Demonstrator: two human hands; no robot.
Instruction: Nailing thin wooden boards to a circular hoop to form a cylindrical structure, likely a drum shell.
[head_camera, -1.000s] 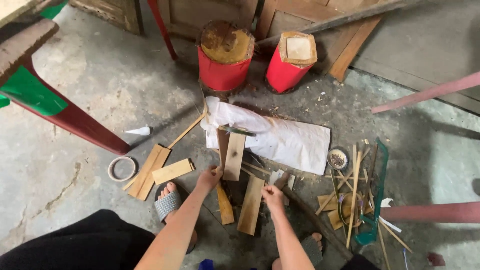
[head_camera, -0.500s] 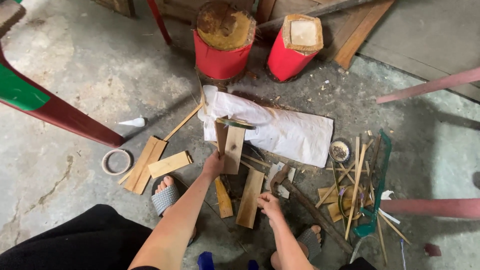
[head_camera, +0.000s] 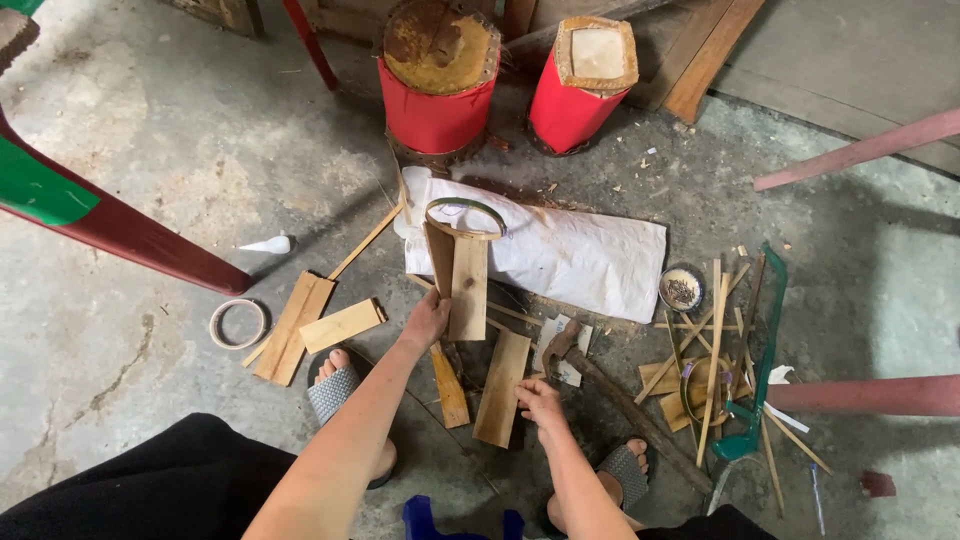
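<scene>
Two red drums (head_camera: 440, 85) beyond; left hand (head_camera: 427, 322) grip closed on wooden frame (head_camera: 460, 275), right hand (head_camera: 540, 402) open over plank (head_camera: 500, 388).

Left hand (head_camera: 428, 320): earlier low at the planks on the floor; now raised, gripping the lower edge of a wood piece (head_camera: 458, 282) topped by a ring (head_camera: 466, 217), lifted upright against the white cloth (head_camera: 560, 252).
Right hand (head_camera: 540, 402): shifted down and nearer the body, now at the lower end of a plank (head_camera: 500, 388).
View: tipped slightly downward.
</scene>
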